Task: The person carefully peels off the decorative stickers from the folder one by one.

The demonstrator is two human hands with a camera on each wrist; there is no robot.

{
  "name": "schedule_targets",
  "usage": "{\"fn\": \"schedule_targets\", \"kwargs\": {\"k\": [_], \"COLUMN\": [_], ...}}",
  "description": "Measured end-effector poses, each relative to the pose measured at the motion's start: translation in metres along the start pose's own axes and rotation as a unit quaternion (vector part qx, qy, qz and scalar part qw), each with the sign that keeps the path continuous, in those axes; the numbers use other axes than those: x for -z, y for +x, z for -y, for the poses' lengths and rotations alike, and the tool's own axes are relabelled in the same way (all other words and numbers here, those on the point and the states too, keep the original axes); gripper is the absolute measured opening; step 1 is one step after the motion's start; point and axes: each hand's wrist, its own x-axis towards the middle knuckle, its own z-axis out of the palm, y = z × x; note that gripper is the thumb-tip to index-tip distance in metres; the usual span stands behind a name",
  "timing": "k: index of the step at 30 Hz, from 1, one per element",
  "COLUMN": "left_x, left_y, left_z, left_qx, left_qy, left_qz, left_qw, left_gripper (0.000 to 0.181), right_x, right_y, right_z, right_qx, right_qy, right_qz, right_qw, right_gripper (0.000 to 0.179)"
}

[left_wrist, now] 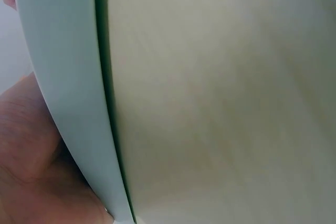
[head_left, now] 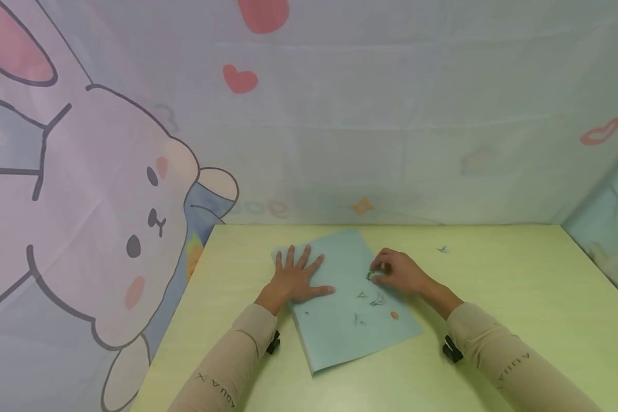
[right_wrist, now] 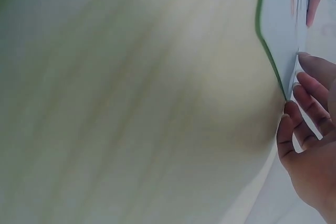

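Observation:
A pale blue sheet of paper (head_left: 340, 343) lies at an angle on the table. My left hand (head_left: 296, 280) rests on its left part with the fingers spread; in the left wrist view part of that hand (left_wrist: 31, 150) shows beside the sheet (left_wrist: 68, 77). At the sheet's right edge my right hand (head_left: 399, 272) pinches a small green leaf-like piece (head_left: 369, 276) between thumb and finger, low over the paper. In the right wrist view its curled fingers (right_wrist: 302, 124) are by the sheet's edge, and the green piece is hidden. Small sprig shapes (head_left: 377, 301) and an orange spot (head_left: 394, 315) are on the sheet.
The sheet lies on a pale yellow table (head_left: 520, 286). Another small sprig-like piece (head_left: 443, 249) is on the table at the back right. Behind the table hangs a cloth (head_left: 391, 114) printed with a rabbit and hearts.

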Motion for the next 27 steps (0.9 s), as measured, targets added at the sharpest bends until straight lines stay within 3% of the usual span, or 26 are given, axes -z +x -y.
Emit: {"fn": "schedule_targets", "kwargs": {"k": [9,27], "left_x": [-0.0001,0.0015], "left_y": [0.0009,0.0016], "left_z": [-0.0011,-0.001], "left_qx": [0.0,0.004], "left_qy": [0.001,0.0], "left_qz": [0.0,0.007], "left_qw": [1.0,1.0], "left_gripper": [0.097,0.098], "right_x": [0.0001,-0.0024], "right_y": [-0.0002,-0.0007], "right_z": [-0.0009,-0.0037], "right_qx": [0.012,-0.006], "right_qy": [-0.008,0.008], "right_qz": [-0.007,-0.003], "right_qw": [0.9999,1.0], "right_gripper": [0.014,0.009]}}
